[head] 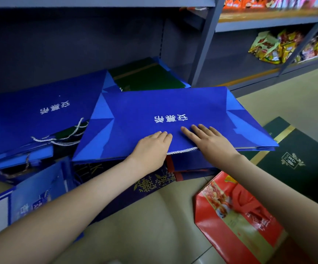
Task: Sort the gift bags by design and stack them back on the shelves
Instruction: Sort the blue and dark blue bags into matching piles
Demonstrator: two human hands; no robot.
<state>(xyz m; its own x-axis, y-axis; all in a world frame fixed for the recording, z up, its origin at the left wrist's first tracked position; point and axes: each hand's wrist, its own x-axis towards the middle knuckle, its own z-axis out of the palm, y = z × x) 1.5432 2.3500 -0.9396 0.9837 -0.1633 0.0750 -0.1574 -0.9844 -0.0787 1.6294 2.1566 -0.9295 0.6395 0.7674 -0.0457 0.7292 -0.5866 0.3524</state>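
Head view: flattened blue bag (173, 111) with white characters lies centre, on top of a pile at the near edge of the shelf (78, 44), its right end hanging out over the floor (154, 225). Both hands sit on its near edge, palms down. Left hand (152, 147): fingers straight and together, flat on the paper; thumb hidden, can't tell if it hooks under the edge. Right hand (209, 140): fingers spread wide, flat on the paper just near of the print, gripping nothing. White cord (183, 150) of that bag shows at the edge between the wrists. Second blue bag (40, 111), same print, lies flat to the left on the shelf, its right side overlapped by the centre one; its cords trail out on the near side. Green bag (146, 77) lies far behind on the shelf, near edge covered by the blue bag. Under the blue bag, near side: navy bag (150, 183) with gold floral print. Blue-white bag (30, 197) near left, partly behind the left forearm. On the floor, right: dark bag (297, 153) with a gold stripe, one corner under the blue bag; red bag (236, 220) nearer, beside the right forearm. Grey post (205, 44) right of the bay, snack packs (272, 46) on the shelves far right.
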